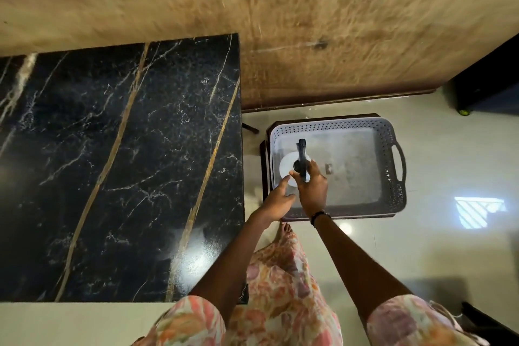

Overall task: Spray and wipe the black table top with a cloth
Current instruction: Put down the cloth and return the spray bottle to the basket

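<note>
Both of your hands reach over the grey perforated plastic basket with loop handles (393,132), which sits on a low dark stand on the pale glossy floor, just to the right of the black marble-patterned tabletop with gold and white veins (112,163). Your right hand (313,189) is closed around the neck of the white spray bottle with a black trigger head (302,157), which stands upright inside the basket near its left wall, the nozzle pointing away from you. Your left hand (276,203) hovers just beside the bottle at the basket's near left corner, fingers loosely spread and holding nothing; its fingertips come close to the bottle's white body, though you cannot tell whether they touch it. A dark band circles your right wrist. A patch of fine mist or droplets shines on the tabletop near its front right corner. No cloth can be made out in this view. Your floral-print sleeves and garment fill the bottom of the view, and one bare foot shows below the basket.
</note>
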Tool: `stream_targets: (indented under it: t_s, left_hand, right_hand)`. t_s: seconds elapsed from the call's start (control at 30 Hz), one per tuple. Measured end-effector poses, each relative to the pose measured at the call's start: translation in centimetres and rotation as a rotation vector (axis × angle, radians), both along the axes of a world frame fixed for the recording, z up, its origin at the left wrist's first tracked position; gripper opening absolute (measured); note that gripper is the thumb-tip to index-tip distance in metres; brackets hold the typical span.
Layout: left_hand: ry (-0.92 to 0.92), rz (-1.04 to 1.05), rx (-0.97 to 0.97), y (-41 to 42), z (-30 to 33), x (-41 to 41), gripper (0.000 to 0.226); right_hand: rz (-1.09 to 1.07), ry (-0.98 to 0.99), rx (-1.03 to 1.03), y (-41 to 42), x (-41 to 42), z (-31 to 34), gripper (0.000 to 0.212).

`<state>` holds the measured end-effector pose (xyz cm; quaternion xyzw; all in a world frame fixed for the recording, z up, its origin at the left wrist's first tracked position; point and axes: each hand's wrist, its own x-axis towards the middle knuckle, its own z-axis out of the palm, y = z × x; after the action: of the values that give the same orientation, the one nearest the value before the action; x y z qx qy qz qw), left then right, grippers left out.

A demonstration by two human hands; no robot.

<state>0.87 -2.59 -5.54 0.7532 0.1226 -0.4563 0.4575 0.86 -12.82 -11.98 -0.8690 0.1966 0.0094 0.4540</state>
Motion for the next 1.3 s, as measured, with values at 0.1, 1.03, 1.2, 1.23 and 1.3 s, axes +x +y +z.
stream_targets:
  t_s: [0.1,1.03,1.2,1.23,1.3]
  left_hand:
    - [-0.011,0.024,-0.002,0.1,0.1,0.4,0.059]
    - [-0.456,0.736,-0.325,33.2,12.8,-8.1,0.027]
    - [-0.499,0.796,-0.245,47.9,12.2,-11.6,0.025]
    - [-0.508,0.822,-0.224,50.8,12.1,-12.3,0.024]
    - [-0.524,0.877,-0.175,55.8,11.8,-13.7,0.023]
  right_hand:
    - [0.048,0.035,-0.006,-0.6,0.1,0.1,0.042]
    - [0.565,-0.473,-0.155,29.3,-4.3,18.5,0.027]
    - [0.624,-0.489,-0.099,42.2,-4.2,18.1,0.026]
    - [0.640,-0.484,-0.079,44.7,-4.3,18.1,0.026]
    - [0.676,-0.467,-0.055,49.3,-4.5,18.1,0.025]
